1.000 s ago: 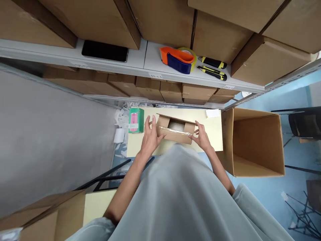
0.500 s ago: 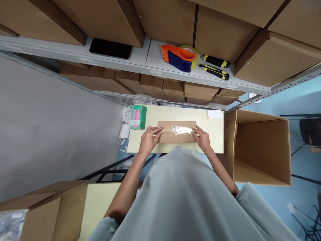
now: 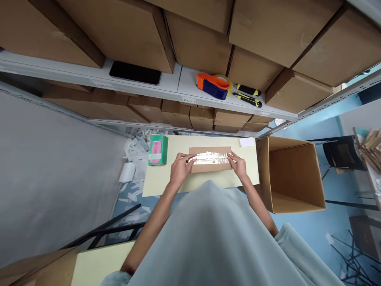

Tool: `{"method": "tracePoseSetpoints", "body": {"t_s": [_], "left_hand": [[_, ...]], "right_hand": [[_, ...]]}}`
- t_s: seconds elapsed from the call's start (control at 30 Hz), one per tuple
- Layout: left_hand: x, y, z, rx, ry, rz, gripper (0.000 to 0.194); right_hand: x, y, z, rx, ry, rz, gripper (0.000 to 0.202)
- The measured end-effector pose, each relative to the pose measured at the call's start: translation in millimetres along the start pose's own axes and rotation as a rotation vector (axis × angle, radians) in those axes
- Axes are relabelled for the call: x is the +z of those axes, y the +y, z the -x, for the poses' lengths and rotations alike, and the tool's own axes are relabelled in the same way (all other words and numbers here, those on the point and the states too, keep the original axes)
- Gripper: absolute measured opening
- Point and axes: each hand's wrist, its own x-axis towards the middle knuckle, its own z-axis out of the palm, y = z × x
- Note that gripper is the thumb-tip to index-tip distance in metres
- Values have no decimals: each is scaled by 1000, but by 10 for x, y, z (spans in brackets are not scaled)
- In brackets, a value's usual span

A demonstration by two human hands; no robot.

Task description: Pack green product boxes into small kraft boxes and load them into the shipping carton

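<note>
A flat brown cardboard package point(image 3: 208, 168) lies on the pale yellow table point(image 3: 160, 178), with a shiny strip of clear tape point(image 3: 210, 157) along its middle. At the package's left end my left hand point(image 3: 180, 169) pinches the tape end between thumb and fingers. My right hand point(image 3: 238, 165) does likewise at the right end, fingers closed on the tape there. On the table to the left stands a green box with a pink panel point(image 3: 163, 151). A small white card point(image 3: 247, 142) lies near the back right corner.
A large open carton point(image 3: 294, 174) stands right of the table. The shelf point(image 3: 166, 85) above holds a black phone point(image 3: 135, 72), an orange and blue tape dispenser point(image 3: 212, 86), cutters point(image 3: 248, 95) and boxes. White scraps litter the floor at left.
The camera view has shifted and turned a little, showing more at the right. Both hands stay at the package's ends, with the left one slightly more over the tape end.
</note>
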Motion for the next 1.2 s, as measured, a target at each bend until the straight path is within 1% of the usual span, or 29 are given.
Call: {"method": "tracePoseSetpoints", "body": {"t_s": [0.1,0.2,0.27,0.33,0.37,0.43,0.5,0.57,0.67,0.77,0.83,0.97,1.03,1.1,1.17,1.2], "left_hand": [[52,-64,54,6,6,43,30],[205,-88,64,-5,75,95,26],[338,-73,12,-9,137,123,29],[459,-54,-66,-15,178,161,40],[506,-51,-106,-20,183,186,49],[566,-62,-179,-25,156,233,65],[588,-87,-250,-15,111,255,69],[581,-101,-333,8,87,256,68],[541,-93,-472,18,83,246,66],[505,-120,-519,36,56,231,64],[515,-193,-438,54,37,224,63],[628,-399,-114,110,22,208,60],[688,-456,-26,125,24,195,60],[713,-456,-67,129,22,182,61],[697,-413,-223,104,-3,161,64],[679,-385,-326,66,-31,143,66]], "right_hand": [[63,3,167,36,35,15,41],[170,-33,260,55,101,80,45],[250,-94,204,70,122,177,46],[319,-170,71,116,124,277,51],[345,-208,-8,140,118,312,54],[371,-267,-159,166,79,340,63],[364,-302,-281,158,5,331,67],[337,-323,-376,149,-49,315,67],[309,-356,-450,150,-50,312,68],[360,-369,-373,167,-24,319,68],[442,-332,-217,179,-4,315,67],[644,-147,158,155,16,314,66],[709,-61,231,150,16,312,66],[730,-24,164,163,16,311,67],[710,-40,-26,195,-10,343,67],[692,-61,-148,221,-41,373,67]]}}
